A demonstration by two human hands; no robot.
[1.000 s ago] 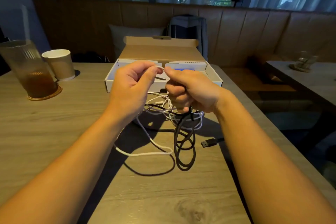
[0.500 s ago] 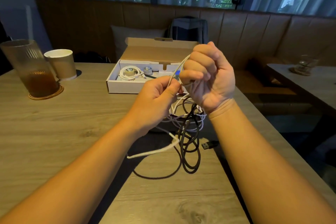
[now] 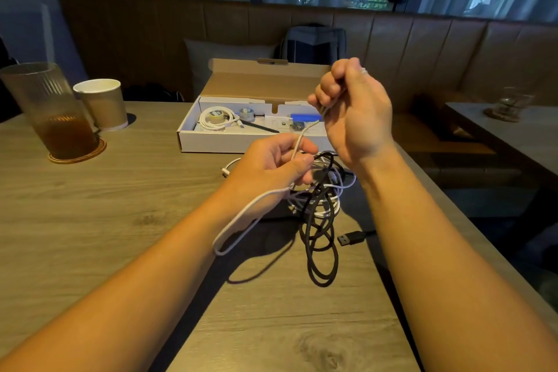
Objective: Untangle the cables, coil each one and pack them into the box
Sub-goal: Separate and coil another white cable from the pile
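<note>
I'm on the untangling step: my right hand (image 3: 350,112) grips the thin white cable (image 3: 303,135) above my left hand (image 3: 271,160), which pinches it over the black cable tangle (image 3: 323,282). The open white cardboard box (image 3: 217,143) sits beyond both hands. Next I'd draw the cable free slowly.

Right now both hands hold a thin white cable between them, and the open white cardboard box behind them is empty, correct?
No. In the head view the open white cardboard box holds a coiled white cable. The left hand and right hand do hold the thin white cable between them.
</note>
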